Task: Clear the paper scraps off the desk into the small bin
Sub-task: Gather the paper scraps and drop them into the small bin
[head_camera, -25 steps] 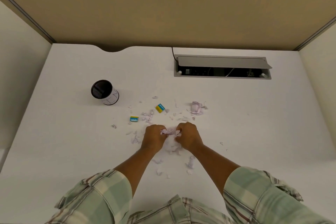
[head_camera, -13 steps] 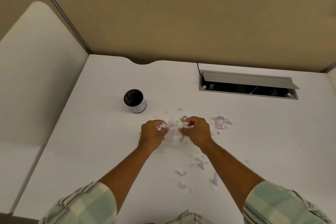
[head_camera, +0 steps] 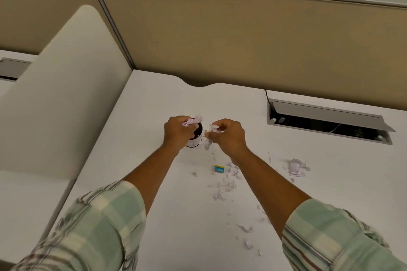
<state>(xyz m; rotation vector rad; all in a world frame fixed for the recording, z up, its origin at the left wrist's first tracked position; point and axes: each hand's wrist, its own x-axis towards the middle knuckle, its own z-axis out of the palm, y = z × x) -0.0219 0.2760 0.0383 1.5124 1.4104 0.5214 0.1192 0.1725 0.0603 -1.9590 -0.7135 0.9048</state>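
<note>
The small bin [head_camera: 196, 136] is being largely hidden behind the left hand [head_camera: 178, 131], with only part of its dark mouth and pale wall showing. Both plaid sleeves [head_camera: 97, 222] are being cut off by the lower edge, and the printing on the blue card [head_camera: 219, 169] is too small to be read.

Head view, angled down over desk [head_camera: 154, 99].
</note>
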